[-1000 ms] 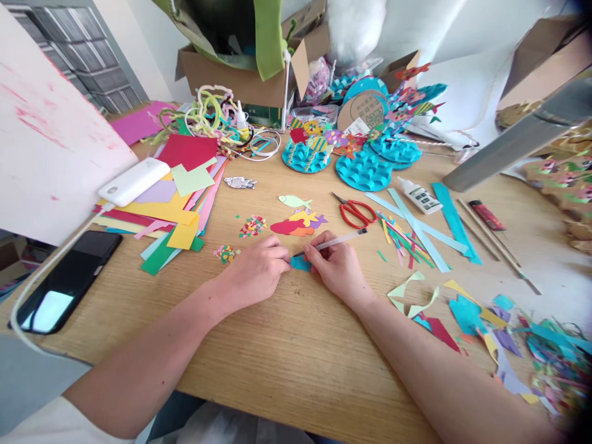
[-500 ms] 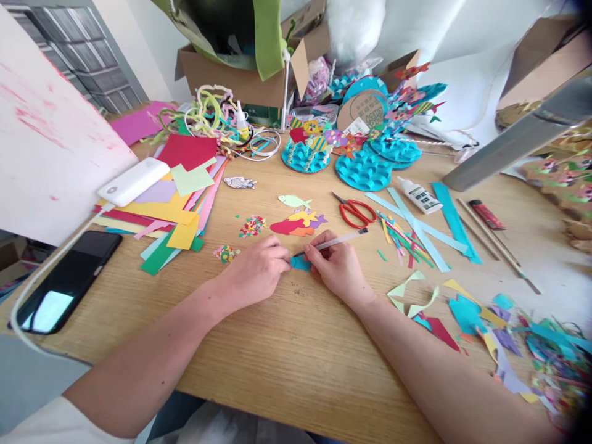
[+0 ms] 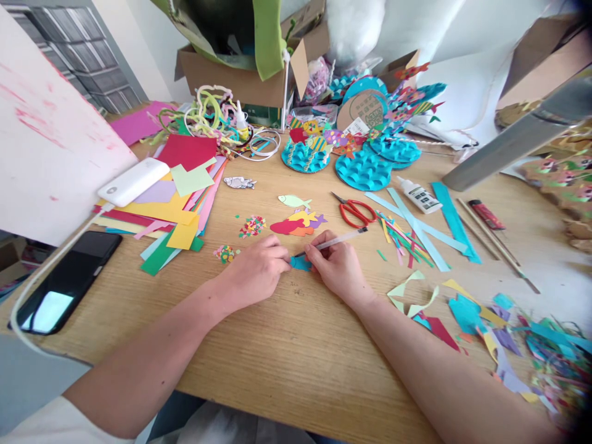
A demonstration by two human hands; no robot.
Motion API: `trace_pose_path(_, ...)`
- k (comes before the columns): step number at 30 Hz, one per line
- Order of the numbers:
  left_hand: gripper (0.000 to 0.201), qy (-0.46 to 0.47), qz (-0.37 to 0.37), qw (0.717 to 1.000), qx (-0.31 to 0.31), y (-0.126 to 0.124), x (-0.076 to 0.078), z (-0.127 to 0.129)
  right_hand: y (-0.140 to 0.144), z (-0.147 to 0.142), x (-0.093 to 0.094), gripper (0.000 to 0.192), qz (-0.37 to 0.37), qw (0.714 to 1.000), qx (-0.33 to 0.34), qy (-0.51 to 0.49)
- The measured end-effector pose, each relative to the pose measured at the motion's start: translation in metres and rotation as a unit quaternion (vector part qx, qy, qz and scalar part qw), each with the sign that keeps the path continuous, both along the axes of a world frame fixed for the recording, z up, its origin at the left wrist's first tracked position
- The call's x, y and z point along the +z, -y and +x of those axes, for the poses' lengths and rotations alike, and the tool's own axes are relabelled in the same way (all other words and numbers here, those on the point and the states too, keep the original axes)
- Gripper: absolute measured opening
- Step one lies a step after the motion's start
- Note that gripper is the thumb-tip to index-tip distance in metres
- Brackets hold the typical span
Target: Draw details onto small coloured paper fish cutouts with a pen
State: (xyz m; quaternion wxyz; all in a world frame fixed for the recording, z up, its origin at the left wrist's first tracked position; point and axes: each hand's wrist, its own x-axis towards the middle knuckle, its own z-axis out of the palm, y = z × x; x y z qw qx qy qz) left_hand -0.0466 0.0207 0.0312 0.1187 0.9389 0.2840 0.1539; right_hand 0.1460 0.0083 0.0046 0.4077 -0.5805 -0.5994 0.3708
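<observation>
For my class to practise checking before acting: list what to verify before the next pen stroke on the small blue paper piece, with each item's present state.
1. Left hand pins the blue paper piece: ok.
2. Right hand grips the pen: ok.
3. Pen tip touching the piece: cannot tell.
4. Scissors lie apart from both hands: ok.
5. Paper fish lie beyond the piece, not under the hands: ok.

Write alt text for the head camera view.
A left hand pins a small blue paper cutout to a wooden table while the right hand puts a clear pen to it, with red-handled scissors and coloured paper scraps nearby.
</observation>
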Motion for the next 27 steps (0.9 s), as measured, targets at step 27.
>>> trace_pose_path(27,0.028,0.005,0.000,1.000,0.001,0.0003,0.0015,0.0007,0.0006,-0.0005,0.0022,0.014,-0.009,1.000,-0.008,0.008)
